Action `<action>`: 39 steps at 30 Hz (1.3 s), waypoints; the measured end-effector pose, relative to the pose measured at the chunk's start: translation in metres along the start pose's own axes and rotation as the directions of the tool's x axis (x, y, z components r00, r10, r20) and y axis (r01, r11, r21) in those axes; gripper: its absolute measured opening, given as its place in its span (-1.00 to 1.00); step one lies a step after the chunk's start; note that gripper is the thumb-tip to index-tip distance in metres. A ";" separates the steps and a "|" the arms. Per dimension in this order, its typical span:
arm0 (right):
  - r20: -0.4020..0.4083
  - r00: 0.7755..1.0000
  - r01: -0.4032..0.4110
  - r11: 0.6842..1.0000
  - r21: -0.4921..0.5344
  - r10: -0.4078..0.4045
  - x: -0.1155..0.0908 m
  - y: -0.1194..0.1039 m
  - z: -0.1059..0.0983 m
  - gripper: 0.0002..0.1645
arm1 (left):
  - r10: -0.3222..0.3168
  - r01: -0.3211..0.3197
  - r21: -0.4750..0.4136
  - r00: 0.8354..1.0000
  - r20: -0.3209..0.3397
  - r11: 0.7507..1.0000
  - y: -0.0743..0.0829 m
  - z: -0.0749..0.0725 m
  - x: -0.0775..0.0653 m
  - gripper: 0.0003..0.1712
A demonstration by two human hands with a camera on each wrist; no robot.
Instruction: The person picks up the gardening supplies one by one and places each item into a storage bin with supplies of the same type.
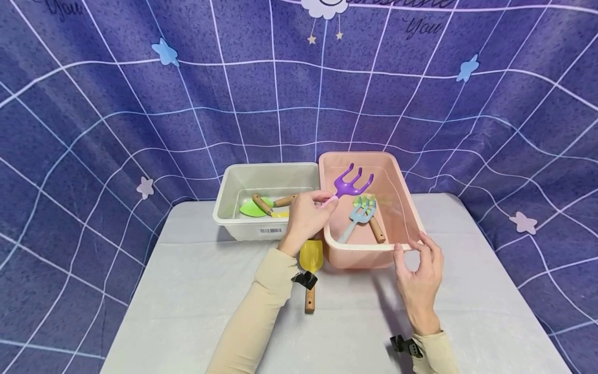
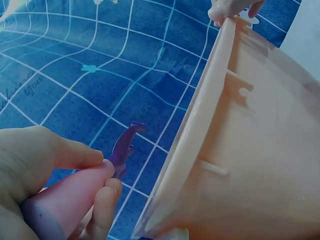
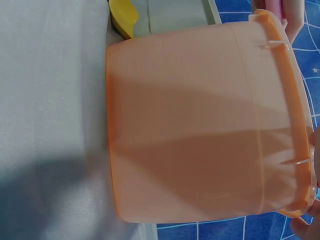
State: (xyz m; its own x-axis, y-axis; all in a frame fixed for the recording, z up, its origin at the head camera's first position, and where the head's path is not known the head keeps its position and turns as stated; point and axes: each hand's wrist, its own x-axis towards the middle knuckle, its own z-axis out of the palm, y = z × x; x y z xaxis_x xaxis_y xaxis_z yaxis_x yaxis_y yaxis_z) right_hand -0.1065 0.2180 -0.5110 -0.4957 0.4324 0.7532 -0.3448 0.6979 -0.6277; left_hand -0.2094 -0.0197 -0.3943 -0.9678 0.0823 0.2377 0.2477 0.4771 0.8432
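Note:
My left hand pinches the pink handle of a small purple garden fork, its tines pointing up and away over the pink bin. At that bin's near right corner, my right hand grips the rim with thumb and fingers. Inside the bin lie a light blue garden fork and a green-headed tool with a wooden handle, partly under the blue one. A yellow shovel with a wooden handle lies on the table below my left wrist.
A pale grey bin stands to the left, against the pink one. It holds a green trowel, a wooden handle and a yellow piece partly hidden by my left hand. Behind the white-covered table hangs a blue patterned cloth.

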 end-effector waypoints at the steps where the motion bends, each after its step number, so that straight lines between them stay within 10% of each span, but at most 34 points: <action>1: 0.000 1.000 -0.001 1.000 -0.001 0.001 0.000 0.000 0.000 -0.65 | -0.001 0.001 0.002 1.000 0.000 1.000 0.000 0.001 0.001 -0.70; 39: 0.001 1.000 -0.007 1.000 0.007 0.007 0.001 0.002 0.001 -0.65 | -0.088 0.087 0.043 0.996 0.011 0.995 0.012 0.043 0.019 -0.70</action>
State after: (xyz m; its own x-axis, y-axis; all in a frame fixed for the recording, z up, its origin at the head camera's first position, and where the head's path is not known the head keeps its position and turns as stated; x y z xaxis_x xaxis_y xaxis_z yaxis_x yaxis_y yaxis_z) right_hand -0.1088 0.2195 -0.5118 -0.4992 0.4367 0.7484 -0.3472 0.6905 -0.6346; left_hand -0.2268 0.0250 -0.3999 -0.9863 0.0500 0.1575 0.1603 0.5198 0.8391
